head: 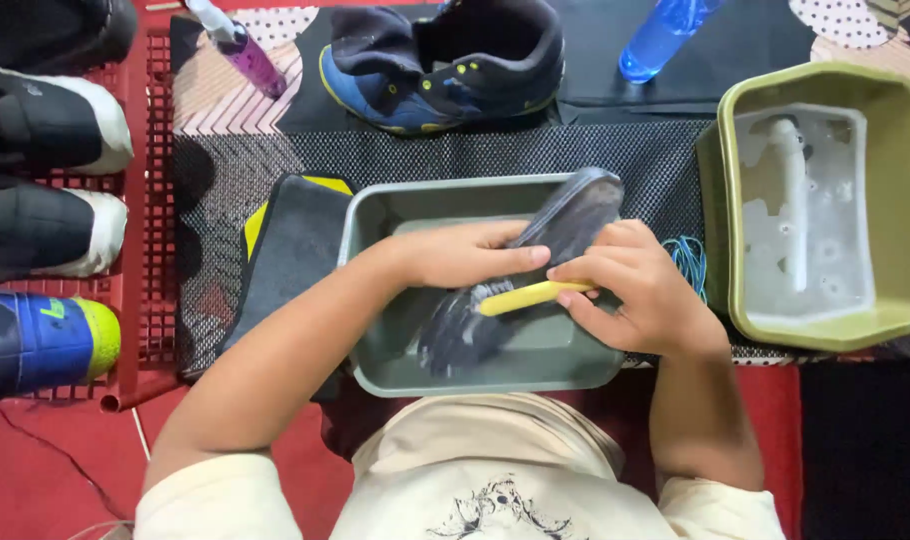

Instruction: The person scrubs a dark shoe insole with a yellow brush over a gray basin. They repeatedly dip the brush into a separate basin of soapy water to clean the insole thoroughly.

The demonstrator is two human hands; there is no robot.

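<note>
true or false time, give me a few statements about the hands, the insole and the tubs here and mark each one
1. The left hand presses on a dark insole over the grey tub. True.
2. The right hand holds a red sponge. False: it holds a yellow-handled brush.
3. The green tub holds soapy water. True.
4. The blue shoe sits inside the grey tub. False: it stands on the mat beyond it.
5. A purple spray bottle lies near the top left. True.
</note>
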